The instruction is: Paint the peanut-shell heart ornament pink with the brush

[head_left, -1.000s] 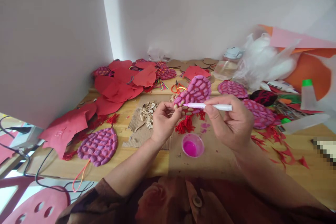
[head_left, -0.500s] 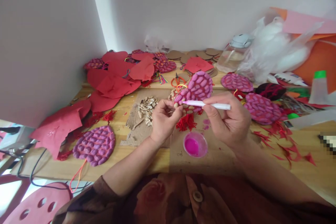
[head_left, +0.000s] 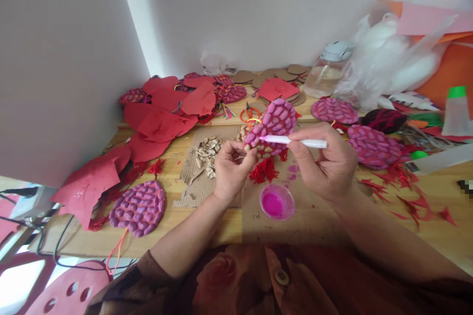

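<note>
My left hand pinches the lower left edge of a heart-shaped ornament covered in peanut shells. Most of its shells are pink, while those along the lower edge are bare tan. A red tassel hangs from it. Between the thumb and fingers of my right hand is a white marker pen, held nearly level. Its pink tip touches, or nearly touches, a shell near the ornament's left side. Below stands a clear cup of magenta paint on cardboard.
Peanut shells lie in a heap on torn cardboard at left. Another pink ornament sits near the table's front edge. Red paper pieces are piled behind it. A jar and plastic bags stand at the back right.
The pen tip has moved slightly up and right across the shells. My left hand keeps its pinch on the ornament. The whole view has shifted a little.
</note>
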Demonstrator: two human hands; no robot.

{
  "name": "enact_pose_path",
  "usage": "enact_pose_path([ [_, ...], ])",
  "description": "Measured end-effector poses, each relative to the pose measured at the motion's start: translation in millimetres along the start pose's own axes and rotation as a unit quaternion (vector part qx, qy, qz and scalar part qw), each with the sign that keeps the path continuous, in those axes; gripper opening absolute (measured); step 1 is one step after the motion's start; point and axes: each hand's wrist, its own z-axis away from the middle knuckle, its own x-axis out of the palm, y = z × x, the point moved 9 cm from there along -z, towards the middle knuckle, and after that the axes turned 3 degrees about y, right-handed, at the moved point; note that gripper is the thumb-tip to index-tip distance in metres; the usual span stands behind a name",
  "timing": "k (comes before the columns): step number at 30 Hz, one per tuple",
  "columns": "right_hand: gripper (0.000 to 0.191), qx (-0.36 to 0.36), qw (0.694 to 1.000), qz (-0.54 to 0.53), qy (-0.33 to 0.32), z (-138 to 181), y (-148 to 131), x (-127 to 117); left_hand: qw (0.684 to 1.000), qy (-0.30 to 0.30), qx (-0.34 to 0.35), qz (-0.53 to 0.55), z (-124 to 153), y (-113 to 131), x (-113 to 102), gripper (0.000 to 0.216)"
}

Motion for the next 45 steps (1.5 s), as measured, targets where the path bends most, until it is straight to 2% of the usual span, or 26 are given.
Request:
enact_pose_path([
  [5,0.019,-0.065,0.997,0.031,-0.004,-1,-12,2,0.999,0.006,0.026,-0.022,-2,1,-2,0.027],
  [8,0.019,-0.056,0.998,0.035,0.016,-2,-9,-2,0.999,0.004,0.022,-0.026,-3,-2,-3,0.029],
  [12,0.016,-0.063,0.998,0.021,-0.002,-1,-10,3,0.999,-0.004,0.018,-0.026,-3,-5,-2,0.029],
  [18,0.019,-0.053,0.998,0.037,0.009,-1,-7,1,0.999,0.006,0.026,-0.024,-3,-2,-3,0.028],
  [24,0.014,-0.08,0.996,0.033,-0.002,0,-14,4,0.999,-0.004,0.024,-0.025,-3,-3,-2,0.028],
  [29,0.015,-0.073,0.995,0.064,0.007,-2,-10,3,1.0,-0.001,0.013,-0.026,-4,-6,-3,0.028],
  [34,0.015,-0.078,0.996,0.047,0.0,-1,-12,4,1.0,-0.003,0.009,-0.024,-3,-6,-1,0.029],
  [45,0.008,-0.102,0.99,0.099,0.005,0,-18,10,0.998,-0.038,-0.045,0.037,-3,-12,5,0.037],
])
